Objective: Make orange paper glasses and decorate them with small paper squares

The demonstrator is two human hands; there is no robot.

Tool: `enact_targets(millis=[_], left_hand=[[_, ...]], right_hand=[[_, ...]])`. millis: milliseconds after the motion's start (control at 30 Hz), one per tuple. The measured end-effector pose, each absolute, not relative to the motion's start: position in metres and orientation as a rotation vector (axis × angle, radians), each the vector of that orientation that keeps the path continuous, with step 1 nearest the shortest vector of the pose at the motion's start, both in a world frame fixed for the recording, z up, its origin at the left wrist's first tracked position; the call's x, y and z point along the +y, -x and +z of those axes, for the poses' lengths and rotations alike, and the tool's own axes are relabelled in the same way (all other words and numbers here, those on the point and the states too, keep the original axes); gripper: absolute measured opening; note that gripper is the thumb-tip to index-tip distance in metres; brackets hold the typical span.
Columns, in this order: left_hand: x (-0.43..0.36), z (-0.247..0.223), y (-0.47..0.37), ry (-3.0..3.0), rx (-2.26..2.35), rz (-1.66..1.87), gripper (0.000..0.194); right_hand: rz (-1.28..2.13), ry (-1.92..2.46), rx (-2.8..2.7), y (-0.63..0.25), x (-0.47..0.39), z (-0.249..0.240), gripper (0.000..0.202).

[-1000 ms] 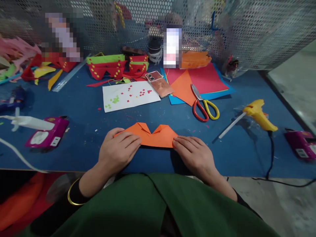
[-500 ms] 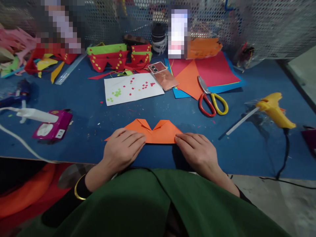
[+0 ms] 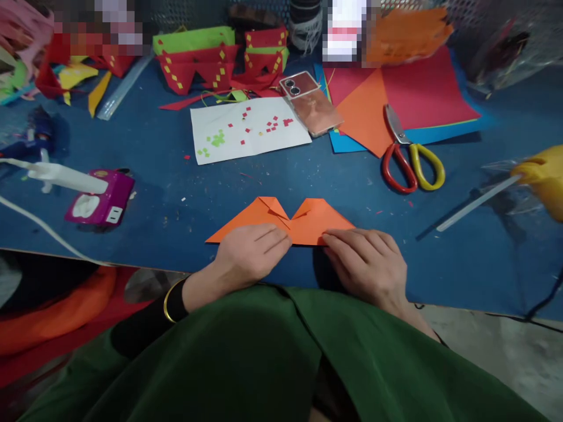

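A folded piece of orange paper (image 3: 308,228) lies at the front of the blue table, with two slanted upper peaks and a notch between them. My left hand (image 3: 253,252) rests over its lower edge left of the middle, fingers together and pressed on the paper. The paper's left tip sticks out past that hand. At the lower right edge, my right hand (image 3: 369,261) pinches the paper between fingertips and thumb, the thumb partly hidden. Beyond the paper lie scissors (image 3: 399,167) with one red and one yellow handle.
A white sheet (image 3: 264,146) carries small red and green paper bits. Near it are a phone (image 3: 314,105), coloured paper sheets (image 3: 431,94) and red-green paper crafts (image 3: 193,64). A purple power socket (image 3: 101,196) sits left; a yellow glue gun (image 3: 545,179) lies right.
My left hand has slid right along the paper's lower edge toward the middle, baring more of the left tip. My right hand stays at the right edge. The camera view has tilted down and shifted left.
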State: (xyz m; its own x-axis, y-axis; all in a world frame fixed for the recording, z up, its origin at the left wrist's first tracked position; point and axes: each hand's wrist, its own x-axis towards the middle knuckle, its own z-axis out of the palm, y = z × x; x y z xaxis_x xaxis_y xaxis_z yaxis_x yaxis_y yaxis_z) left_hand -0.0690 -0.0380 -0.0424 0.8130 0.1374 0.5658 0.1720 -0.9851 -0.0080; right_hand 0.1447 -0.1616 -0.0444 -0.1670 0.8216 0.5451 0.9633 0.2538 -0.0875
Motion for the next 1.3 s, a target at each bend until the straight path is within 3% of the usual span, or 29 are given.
enact_targets(millis=[400,600,1167,1300], left_hand=[[-0.038,-0.042,0.071,2.989,-0.264,-0.871,0.003],[-0.039,-0.037,0.068,2.963,-0.228,-0.744,0.010],[-0.043,-0.038,0.063,3.000,-0.312,-0.817,0.003],[-0.044,-0.037,0.063,3.028,-0.380,-0.775,0.010]], right_hand=[[-0.338,1.510,-2.100,-0.127,-0.148,-0.048,0.009],[-0.399,1.492,-2.130,-0.126,-0.147,-0.049,0.016],[-0.284,1.548,-2.045,-0.127,-0.145,-0.051,0.012],[-0.239,1.600,-2.000,-0.127,-0.144,-0.054,0.012]])
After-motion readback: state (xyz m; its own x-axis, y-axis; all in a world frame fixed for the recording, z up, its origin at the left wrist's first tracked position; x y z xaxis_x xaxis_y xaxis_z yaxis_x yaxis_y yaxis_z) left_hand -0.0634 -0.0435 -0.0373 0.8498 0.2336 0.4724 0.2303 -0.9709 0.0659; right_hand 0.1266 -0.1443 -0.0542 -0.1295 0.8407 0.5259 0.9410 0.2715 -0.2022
